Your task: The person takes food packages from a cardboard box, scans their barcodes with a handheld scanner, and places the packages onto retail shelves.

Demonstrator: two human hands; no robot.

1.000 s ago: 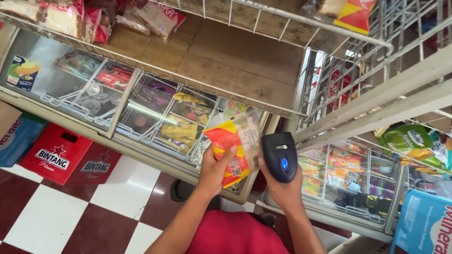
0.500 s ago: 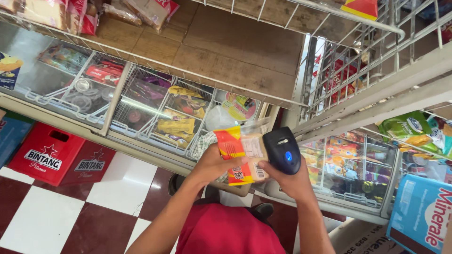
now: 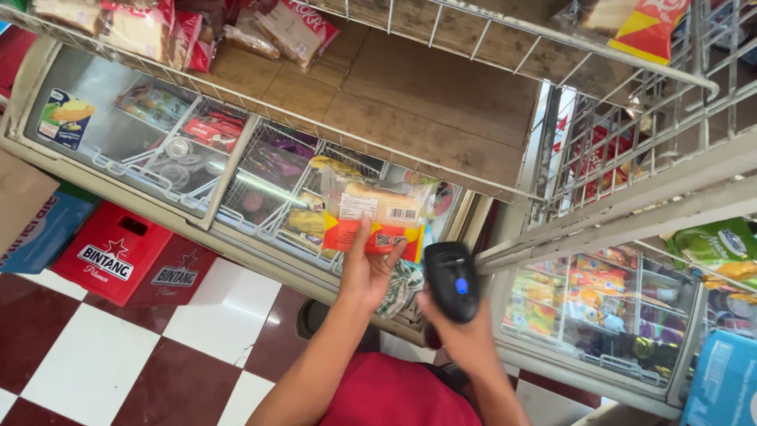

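The left hand (image 3: 367,272) grips a snack packet (image 3: 374,217) from below, held long side across above the chest freezer (image 3: 118,134), while the right hand (image 3: 465,331), just beside it and lower, wraps round a black scanner (image 3: 451,280), maybe aimed at the packet.

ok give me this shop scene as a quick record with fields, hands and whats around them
left hand: holds up a clear and orange snack packet, label side showing
right hand: grips a black handheld scanner, just below the packet
behind: glass-top chest freezer
above: wire shelf of packets
floor: red crates on checkered tiles
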